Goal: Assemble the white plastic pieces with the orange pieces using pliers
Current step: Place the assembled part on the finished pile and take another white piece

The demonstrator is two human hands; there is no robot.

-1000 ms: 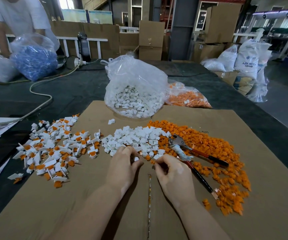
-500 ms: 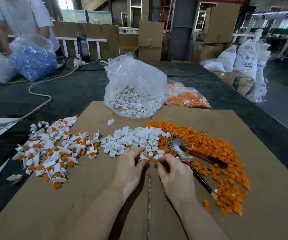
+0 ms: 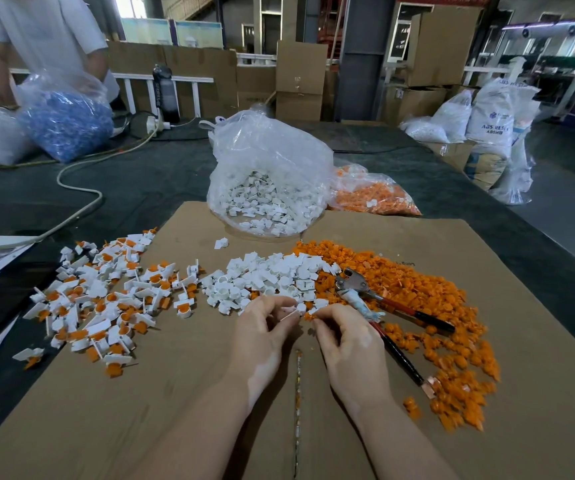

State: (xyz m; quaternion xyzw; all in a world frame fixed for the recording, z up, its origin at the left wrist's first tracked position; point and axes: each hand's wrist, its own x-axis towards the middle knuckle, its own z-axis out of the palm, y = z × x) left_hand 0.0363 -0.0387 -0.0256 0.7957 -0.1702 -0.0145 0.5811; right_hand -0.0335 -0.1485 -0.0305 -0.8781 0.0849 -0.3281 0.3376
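The person's two forearms are bare all the way back from the fingers to the lower edge of the view; no sleeve, glove, watch or ring shows on them. The left hand (image 3: 262,336) and the right hand (image 3: 350,344) have slim fingers (image 3: 288,320) with short, plain nails. Nothing else of the person's body is in view.

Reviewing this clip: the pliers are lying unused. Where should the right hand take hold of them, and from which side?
Probably best by the two dark red-and-black handles, coming from the near right side. The pliers lie flat on the cardboard with the metal head pointing up-left into the piles, and the handles splay toward the right hand. The near handle passes just beside that hand, so it is the easier one to reach first.
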